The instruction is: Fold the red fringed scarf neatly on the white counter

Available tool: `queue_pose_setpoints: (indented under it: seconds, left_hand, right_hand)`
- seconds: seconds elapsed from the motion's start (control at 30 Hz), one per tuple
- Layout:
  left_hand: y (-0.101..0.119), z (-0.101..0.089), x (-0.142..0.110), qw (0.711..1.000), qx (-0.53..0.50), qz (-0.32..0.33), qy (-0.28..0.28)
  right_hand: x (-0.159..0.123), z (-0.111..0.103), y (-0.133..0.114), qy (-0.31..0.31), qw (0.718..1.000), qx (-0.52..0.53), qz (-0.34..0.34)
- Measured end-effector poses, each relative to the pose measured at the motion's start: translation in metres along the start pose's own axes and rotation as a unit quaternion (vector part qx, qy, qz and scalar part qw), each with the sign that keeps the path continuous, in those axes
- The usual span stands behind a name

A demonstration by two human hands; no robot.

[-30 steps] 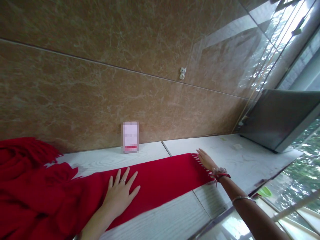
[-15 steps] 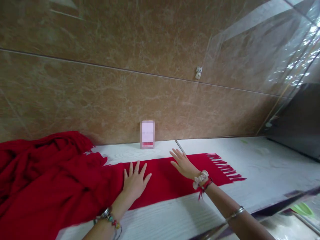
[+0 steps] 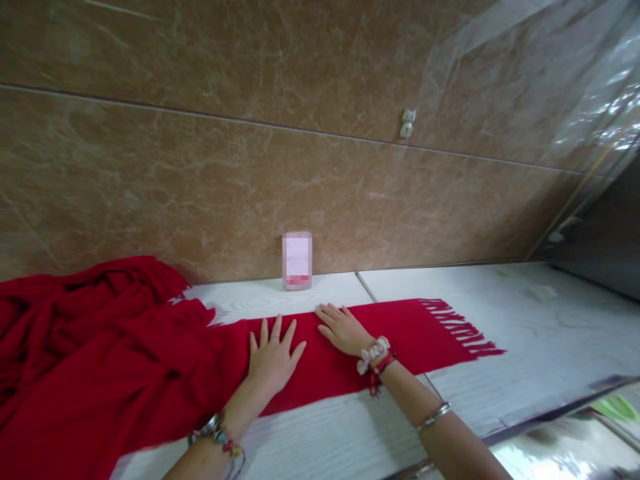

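Note:
A red fringed scarf [image 3: 400,333] stretches across the white tabletop [image 3: 310,427], its right part flat and its left part heaped in loose folds. White-edged gaps show by the heap's fringe. My left hand [image 3: 273,363] lies on the scarf near where the flat part meets the folds, fingers spread. To its right, my right hand [image 3: 345,330] rests palm down on the flat stretch, fingers extended and fairly close together. Neither hand grips the cloth. The fringe at the scarf's right end lies loose on the table.
A phone-like upright object [image 3: 297,261], its front blurred out, leans against the brown marbled wall [image 3: 225,187]. A small white cat-shaped hook [image 3: 407,123] is fixed to that wall. A dark panel [image 3: 600,233] stands at the far right. Something light green [image 3: 617,407] lies below the table's edge.
My right hand has moved left along the scarf, closer to my left hand, and come down flat. My left hand stays in place on the cloth. The view has shifted slightly.

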State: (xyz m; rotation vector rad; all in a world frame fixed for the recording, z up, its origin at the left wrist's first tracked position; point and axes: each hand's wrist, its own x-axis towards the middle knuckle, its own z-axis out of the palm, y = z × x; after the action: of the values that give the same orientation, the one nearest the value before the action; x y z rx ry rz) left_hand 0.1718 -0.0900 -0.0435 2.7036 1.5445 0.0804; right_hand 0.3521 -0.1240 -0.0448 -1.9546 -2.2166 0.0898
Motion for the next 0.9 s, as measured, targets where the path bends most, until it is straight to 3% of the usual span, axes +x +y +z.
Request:
queue_pose_setpoints:
  seconds: [0.47, 0.67, 0.9]
  left_hand:
    - [0.007, -0.006, -0.001, 0.999, 0.032, 0.036, 0.005]
    - [0.008, -0.003, 0.001, 0.996, 0.037, 0.087, 0.009]
    - [0.007, 0.001, 0.002, 0.994, 0.035, 0.096, 0.027]
  right_hand:
    - [-0.008, -0.003, 0.029, 0.0, 0.999, -0.03, 0.021]
    - [-0.018, -0.01, 0.05, -0.008, 0.998, -0.052, 0.02]
    - [-0.024, -0.012, 0.067, -0.01, 0.998, -0.056, 0.023]
